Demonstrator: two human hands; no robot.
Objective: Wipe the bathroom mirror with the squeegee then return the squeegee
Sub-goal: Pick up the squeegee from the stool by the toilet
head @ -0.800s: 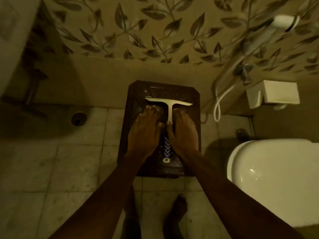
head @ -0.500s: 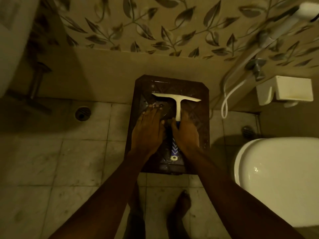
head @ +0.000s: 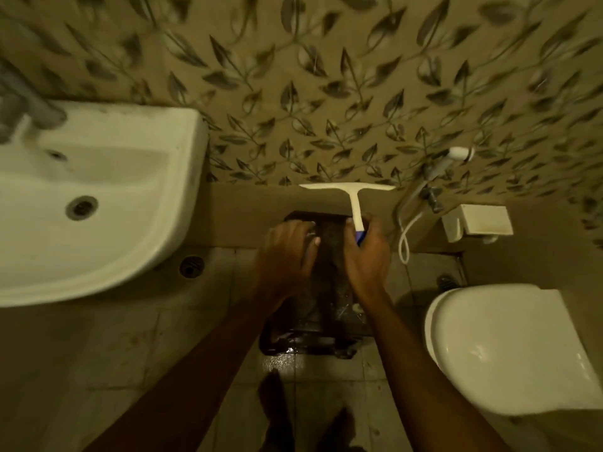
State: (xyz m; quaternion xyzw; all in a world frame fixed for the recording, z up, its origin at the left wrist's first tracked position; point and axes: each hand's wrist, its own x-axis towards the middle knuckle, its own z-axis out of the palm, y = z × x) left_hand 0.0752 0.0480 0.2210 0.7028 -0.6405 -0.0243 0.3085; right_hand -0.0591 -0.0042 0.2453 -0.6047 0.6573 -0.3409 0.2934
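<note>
A white T-shaped squeegee with a blue lower handle is up in the air, blade toward the leaf-patterned wall. My right hand grips its handle. My left hand hovers just left of it with fingers loosely spread, holding nothing. Under both hands a dark brown stool stands on the floor, its top wet and shiny. No mirror is in view.
A white washbasin fills the left side at a higher level. A white toilet stands at the right. On the wall hang a hand sprayer with hose and a white paper holder. A floor drain lies under the basin.
My right hand closed round the handle and lifted the squeegee off the stool. My left hand came off the stool top. The view rose, bringing the washbasin into sight.
</note>
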